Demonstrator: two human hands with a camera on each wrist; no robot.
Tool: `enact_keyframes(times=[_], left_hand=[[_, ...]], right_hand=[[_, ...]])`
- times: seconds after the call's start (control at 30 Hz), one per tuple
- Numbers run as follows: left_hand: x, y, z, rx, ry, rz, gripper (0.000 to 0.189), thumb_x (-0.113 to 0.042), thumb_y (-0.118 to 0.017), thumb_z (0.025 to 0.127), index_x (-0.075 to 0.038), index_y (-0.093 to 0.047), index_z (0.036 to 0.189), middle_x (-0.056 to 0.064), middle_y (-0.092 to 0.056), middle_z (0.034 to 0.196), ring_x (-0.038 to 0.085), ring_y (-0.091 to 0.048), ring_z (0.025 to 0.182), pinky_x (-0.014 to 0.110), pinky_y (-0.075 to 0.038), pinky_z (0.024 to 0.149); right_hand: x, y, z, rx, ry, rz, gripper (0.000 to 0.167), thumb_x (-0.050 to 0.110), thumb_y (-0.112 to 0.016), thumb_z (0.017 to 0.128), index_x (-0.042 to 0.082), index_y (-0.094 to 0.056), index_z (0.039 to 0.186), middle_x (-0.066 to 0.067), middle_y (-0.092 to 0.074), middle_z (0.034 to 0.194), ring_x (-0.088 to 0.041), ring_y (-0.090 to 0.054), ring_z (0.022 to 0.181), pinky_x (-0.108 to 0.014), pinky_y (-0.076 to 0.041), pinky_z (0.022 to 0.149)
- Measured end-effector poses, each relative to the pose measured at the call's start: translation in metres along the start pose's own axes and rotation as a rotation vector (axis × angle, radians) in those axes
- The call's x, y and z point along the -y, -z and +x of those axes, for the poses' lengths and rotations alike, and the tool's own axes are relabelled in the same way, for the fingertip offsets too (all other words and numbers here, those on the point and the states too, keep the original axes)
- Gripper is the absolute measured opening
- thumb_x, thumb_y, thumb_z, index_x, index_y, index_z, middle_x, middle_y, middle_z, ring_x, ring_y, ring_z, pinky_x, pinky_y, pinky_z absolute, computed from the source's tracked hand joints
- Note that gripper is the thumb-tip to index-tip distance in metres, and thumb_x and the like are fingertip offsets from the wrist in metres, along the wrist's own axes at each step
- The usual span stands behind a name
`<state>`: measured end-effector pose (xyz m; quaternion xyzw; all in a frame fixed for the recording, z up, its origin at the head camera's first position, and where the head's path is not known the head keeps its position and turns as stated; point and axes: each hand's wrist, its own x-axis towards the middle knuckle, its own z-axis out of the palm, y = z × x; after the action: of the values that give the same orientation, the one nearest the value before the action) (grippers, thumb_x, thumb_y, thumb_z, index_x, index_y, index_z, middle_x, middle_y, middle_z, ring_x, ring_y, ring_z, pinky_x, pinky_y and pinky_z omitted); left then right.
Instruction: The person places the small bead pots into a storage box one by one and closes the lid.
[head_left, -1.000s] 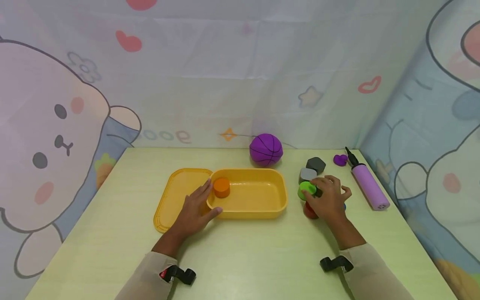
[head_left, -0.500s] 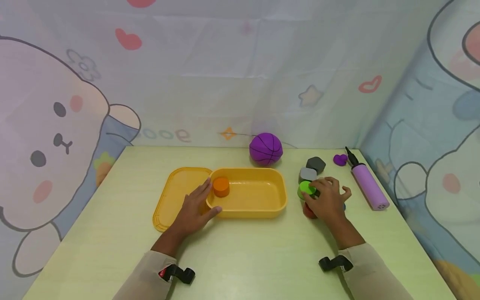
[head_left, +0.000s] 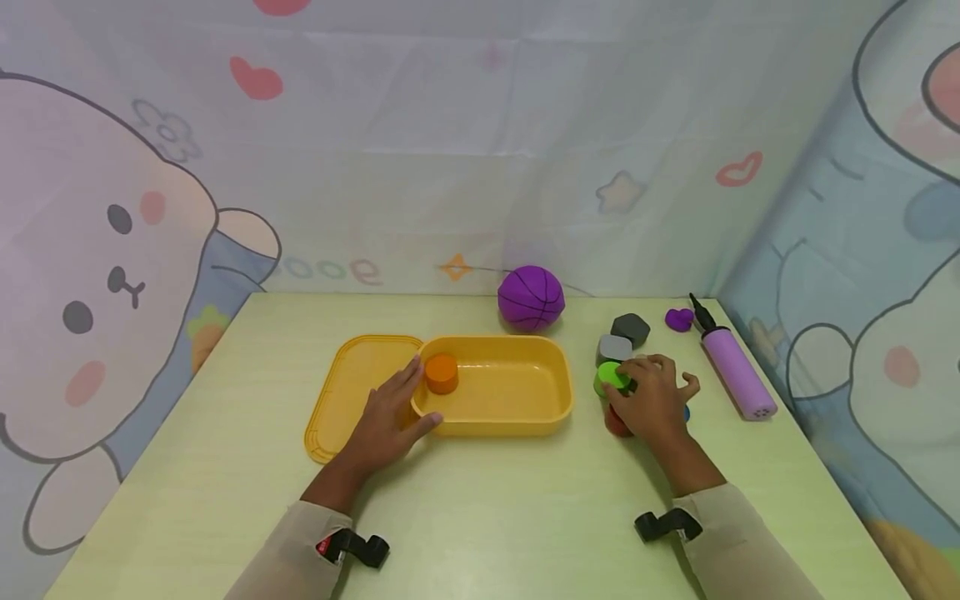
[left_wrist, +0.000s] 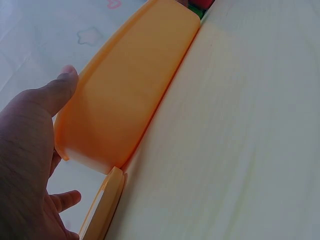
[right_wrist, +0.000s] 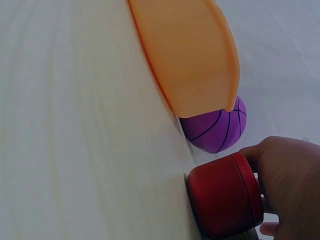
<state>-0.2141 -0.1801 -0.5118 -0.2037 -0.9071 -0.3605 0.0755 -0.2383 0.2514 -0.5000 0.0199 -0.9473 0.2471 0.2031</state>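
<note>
My left hand (head_left: 386,422) rests against the left end of a yellow plastic box (head_left: 510,427), its fingers fairly straight. In the left wrist view, the thumb touches the box's rim. Inside the box, at its left end, stands an orange round block (head_left: 442,373). Over on the right, my right hand (head_left: 652,398) pinches a bright green round block (head_left: 607,380) between thumb and fingers. Just in front of it is a red round block (head_left: 617,422), which hides the green one in the right wrist view. A blue thing (head_left: 686,413) is mostly covered by the right hand.
The yellow lid (head_left: 330,417) lies left of the box. Behind the box sits a purple ball (head_left: 531,298). Grey (head_left: 614,348) and dark grey (head_left: 631,330) blocks stand behind the green one. Farther right are a purple heart-shaped piece (head_left: 679,319) and a lilac hand pump (head_left: 738,373).
</note>
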Motion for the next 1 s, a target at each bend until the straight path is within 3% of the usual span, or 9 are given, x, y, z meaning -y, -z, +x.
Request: enact_keyframes(times=[0.37, 1.0], left_hand=[[0.003, 0.000, -0.001, 0.001, 0.008, -0.005, 0.085, -0.043, -0.075, 0.102, -0.006, -0.039, 0.169, 0.006, -0.030, 0.181, 0.044, -0.030, 0.166, 0.092, -0.011, 0.121], [0.000, 0.001, 0.001, 0.011, 0.014, 0.009, 0.084, -0.044, -0.074, 0.102, -0.008, -0.038, 0.170, 0.005, -0.029, 0.181, 0.045, -0.031, 0.166, 0.091, -0.012, 0.121]], right_hand=[[0.003, 0.000, 0.003, 0.044, -0.026, -0.019, 0.040, 0.030, -0.084, 0.093, 0.001, -0.077, 0.120, -0.026, -0.072, 0.133, -0.045, -0.045, 0.140, -0.082, -0.016, 0.110], [0.007, 0.003, 0.012, 0.075, -0.001, -0.040, 0.041, 0.031, -0.088, 0.088, 0.001, -0.081, 0.114, -0.025, -0.077, 0.122, -0.045, -0.049, 0.135, -0.082, -0.017, 0.112]])
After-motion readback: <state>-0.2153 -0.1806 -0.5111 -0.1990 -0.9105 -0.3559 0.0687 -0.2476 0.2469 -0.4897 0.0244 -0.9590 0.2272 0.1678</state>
